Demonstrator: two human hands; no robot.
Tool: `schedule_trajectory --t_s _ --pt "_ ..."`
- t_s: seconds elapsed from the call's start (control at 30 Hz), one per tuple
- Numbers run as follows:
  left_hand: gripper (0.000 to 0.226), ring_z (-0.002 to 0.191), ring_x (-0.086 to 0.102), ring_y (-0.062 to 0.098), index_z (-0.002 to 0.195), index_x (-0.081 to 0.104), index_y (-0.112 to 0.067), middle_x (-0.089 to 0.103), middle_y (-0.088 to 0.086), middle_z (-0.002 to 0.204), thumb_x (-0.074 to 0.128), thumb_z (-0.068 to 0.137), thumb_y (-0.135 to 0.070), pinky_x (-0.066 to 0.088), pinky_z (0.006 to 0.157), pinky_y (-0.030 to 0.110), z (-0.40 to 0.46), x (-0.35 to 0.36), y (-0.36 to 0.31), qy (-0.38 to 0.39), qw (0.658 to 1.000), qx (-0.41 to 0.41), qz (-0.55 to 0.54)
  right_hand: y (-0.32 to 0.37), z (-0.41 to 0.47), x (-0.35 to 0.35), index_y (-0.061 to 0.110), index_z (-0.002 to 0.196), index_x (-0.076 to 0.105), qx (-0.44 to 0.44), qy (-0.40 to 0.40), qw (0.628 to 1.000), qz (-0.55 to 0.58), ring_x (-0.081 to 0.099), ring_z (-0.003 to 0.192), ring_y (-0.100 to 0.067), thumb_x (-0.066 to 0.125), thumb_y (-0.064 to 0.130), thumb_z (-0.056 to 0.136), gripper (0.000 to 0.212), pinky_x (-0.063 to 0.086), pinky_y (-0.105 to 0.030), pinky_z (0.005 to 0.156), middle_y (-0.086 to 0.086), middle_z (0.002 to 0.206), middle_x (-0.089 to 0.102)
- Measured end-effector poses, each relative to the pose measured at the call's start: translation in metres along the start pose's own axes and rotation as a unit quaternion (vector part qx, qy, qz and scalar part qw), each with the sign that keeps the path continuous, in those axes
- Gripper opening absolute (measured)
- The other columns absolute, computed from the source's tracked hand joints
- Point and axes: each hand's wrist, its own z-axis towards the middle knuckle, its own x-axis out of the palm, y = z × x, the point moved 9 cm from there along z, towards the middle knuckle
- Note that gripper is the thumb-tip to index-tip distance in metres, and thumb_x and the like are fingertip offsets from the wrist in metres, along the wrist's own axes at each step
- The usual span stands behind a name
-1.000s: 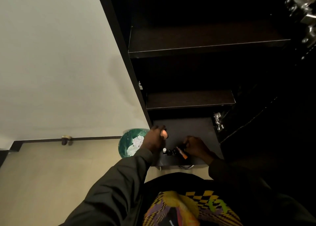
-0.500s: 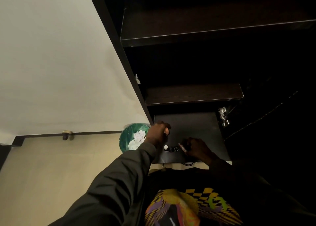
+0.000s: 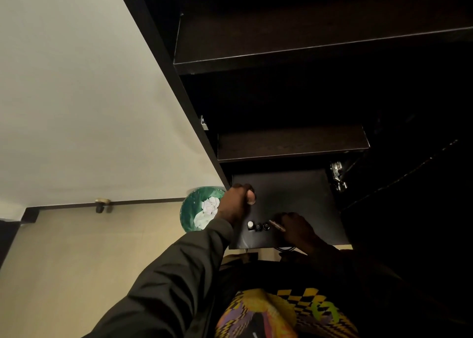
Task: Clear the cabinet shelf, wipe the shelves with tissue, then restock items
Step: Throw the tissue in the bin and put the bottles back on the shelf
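Observation:
I look down into a dark open cabinet. Its bottom shelf (image 3: 294, 197) holds three small bottles (image 3: 258, 226) in a row near the front edge, one with a white cap. My left hand (image 3: 236, 202) is at the shelf's left side, fingers curled around a small light-coloured object (image 3: 251, 198). My right hand (image 3: 297, 229) rests on the shelf just right of the bottles and pinches a thin stick-like item (image 3: 277, 225). Two bare dark shelves, a middle shelf (image 3: 291, 143) and an upper shelf (image 3: 307, 33), sit above.
A green bin (image 3: 190, 209) with crumpled white tissue (image 3: 208, 211) stands on the floor left of the cabinet, against the white wall. The cabinet's side panel (image 3: 163, 64) runs diagonally. A door hinge (image 3: 337, 175) shines at the right. A door stopper (image 3: 103, 204) sits by the skirting.
The view has tilted, shifting the shelves up in the frame. My right hand with the thin item has moved slightly closer to the bottles. My left hand keeps its grip.

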Motion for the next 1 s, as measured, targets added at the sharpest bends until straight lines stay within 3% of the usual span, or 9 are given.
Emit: schedule_trajectory --t_s 0.1,0.27,0.33,0.4,0.53,0.67,0.73,0.83,1.0 --pt "0.025 0.09 0.066 0.037 0.102 0.06 -0.024 0.067 0.011 0.101 0.06 0.077 -0.02 0.054 0.074 0.044 -0.004 -0.005 -0.002 -0.02 0.999 0.001 -0.032 -0.001 0.0 -0.009 0.026 0.118 0.064 0.005 -0.025 0.999 0.043 0.059 0.115 -0.029 0.06 0.042 0.088 0.034 0.047 -0.033 0.092 -0.008 0.122 0.064" --pt "0.024 0.091 0.066 0.032 0.104 0.061 -0.022 0.07 0.009 0.101 0.061 0.081 -0.026 0.054 0.074 0.042 -0.015 -0.026 -0.016 -0.074 0.994 0.011 -0.079 -0.011 -0.004 -0.033 0.022 0.076 0.064 0.054 -0.095 0.973 0.202 0.066 0.091 -0.021 0.067 0.041 0.087 0.022 0.043 -0.025 0.073 -0.002 0.088 0.072" --pt "0.032 0.094 0.066 0.035 0.113 0.06 -0.016 0.069 0.013 0.105 0.058 0.084 -0.03 0.054 0.077 0.043 -0.02 -0.033 -0.025 -0.086 0.993 0.019 -0.084 -0.011 -0.009 -0.041 0.021 0.079 0.065 0.043 -0.112 0.958 0.262 0.067 0.089 -0.017 0.074 0.024 0.083 0.01 0.042 -0.02 0.07 0.001 0.085 0.072" --pt "0.039 0.094 0.065 0.039 0.117 0.057 -0.011 0.068 0.018 0.106 0.053 0.087 -0.034 0.053 0.077 0.045 -0.025 -0.039 -0.033 -0.095 0.992 0.018 -0.086 -0.009 -0.015 -0.049 0.026 0.08 0.064 0.022 -0.127 0.945 0.301 0.066 0.085 -0.013 0.078 0.015 0.078 0.018 0.043 -0.011 0.07 0.007 0.081 0.069" --pt "0.034 0.097 0.064 0.038 0.116 0.053 -0.012 0.068 0.017 0.107 0.058 0.092 -0.035 0.052 0.078 0.045 -0.036 -0.052 -0.044 -0.104 0.99 0.006 -0.1 -0.001 -0.027 -0.064 0.033 0.078 0.063 -0.029 -0.17 0.921 0.349 0.067 0.077 -0.014 0.079 0.009 0.07 0.03 0.053 -0.032 0.074 0.008 0.076 0.068" --pt "0.031 0.096 0.065 0.032 0.115 0.054 -0.015 0.069 0.011 0.108 0.066 0.093 -0.034 0.054 0.079 0.043 -0.051 -0.066 -0.054 -0.117 0.983 0.004 -0.144 0.012 -0.043 -0.08 0.027 0.082 0.066 -0.037 -0.171 0.892 0.418 0.06 0.066 -0.001 0.07 0.003 0.076 0.025 0.047 -0.012 0.062 0.007 0.073 0.066" --pt "0.031 0.095 0.066 0.028 0.115 0.055 -0.016 0.069 0.01 0.106 0.068 0.092 -0.032 0.054 0.079 0.042 -0.057 -0.073 -0.06 -0.127 0.978 0.005 -0.166 0.017 -0.046 -0.085 0.022 0.085 0.065 -0.047 -0.166 0.882 0.439 0.056 0.065 -0.003 0.065 0.004 0.075 0.021 0.045 -0.009 0.056 0.009 0.071 0.064" --pt "0.03 0.093 0.065 0.021 0.115 0.057 -0.016 0.07 0.006 0.106 0.07 0.091 -0.028 0.054 0.079 0.035 -0.068 -0.084 -0.072 -0.145 0.971 0.009 -0.192 0.019 -0.052 -0.094 0.02 0.085 0.063 -0.055 -0.185 0.878 0.439 0.05 0.06 0.0 0.06 -0.013 0.078 0.035 0.039 -0.009 0.052 0.009 0.068 0.06" --pt "0.026 0.089 0.065 0.009 0.112 0.058 -0.017 0.069 -0.001 0.104 0.071 0.09 -0.021 0.055 0.076 0.024 -0.084 -0.105 -0.09 -0.179 0.95 0.012 -0.254 0.039 -0.078 -0.124 0.015 0.096 0.064 -0.081 -0.183 0.852 0.484 0.064 0.078 -0.012 0.064 -0.013 0.08 0.033 0.051 -0.022 0.073 -0.013 0.092 0.071"
